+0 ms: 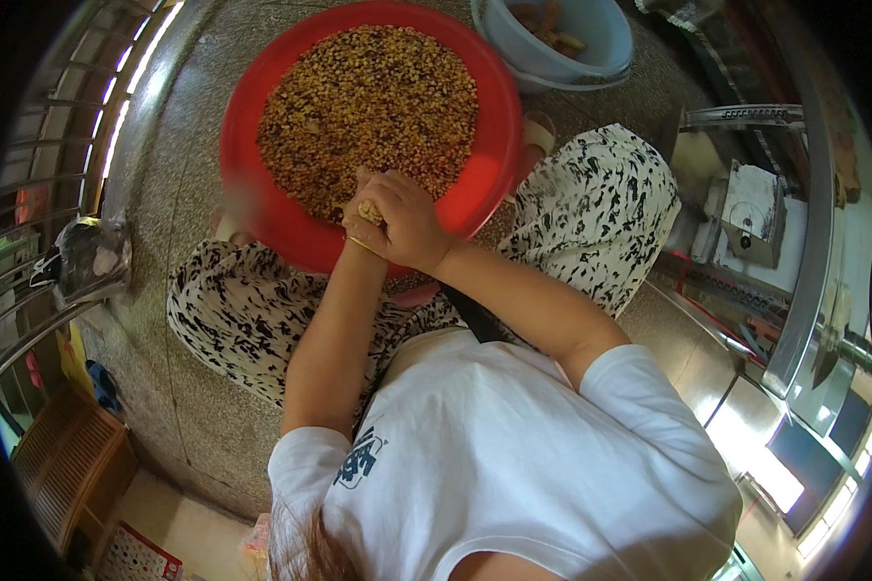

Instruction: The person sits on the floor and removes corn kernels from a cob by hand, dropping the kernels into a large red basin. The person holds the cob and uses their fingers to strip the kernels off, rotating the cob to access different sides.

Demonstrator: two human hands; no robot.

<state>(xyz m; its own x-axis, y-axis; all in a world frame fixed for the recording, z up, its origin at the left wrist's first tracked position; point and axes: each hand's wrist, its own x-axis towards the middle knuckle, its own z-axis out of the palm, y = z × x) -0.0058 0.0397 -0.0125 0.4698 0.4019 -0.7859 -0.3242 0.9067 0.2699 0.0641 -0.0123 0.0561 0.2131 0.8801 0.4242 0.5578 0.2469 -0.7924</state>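
Note:
A wide red plastic basin (243, 138) lies before me, holding a broad heap of yellow and dark corn kernels (370, 102). Over its near edge my two hands are pressed together. My right hand (410, 218) wraps around what looks like a corn cob (370, 212), its pale end showing between the fingers. My left hand (363, 210), with a yellow band at the wrist, is against the same piece; its fingers are partly hidden, so its grip is unclear.
Beyond the basin at the upper right stands a light blue plastic tub (610, 43) with several cobs (552, 36). A metal-framed machine (756, 210) is at the right. Window bars and a plastic bag (94, 258) are at the left. My patterned trouser legs flank the basin.

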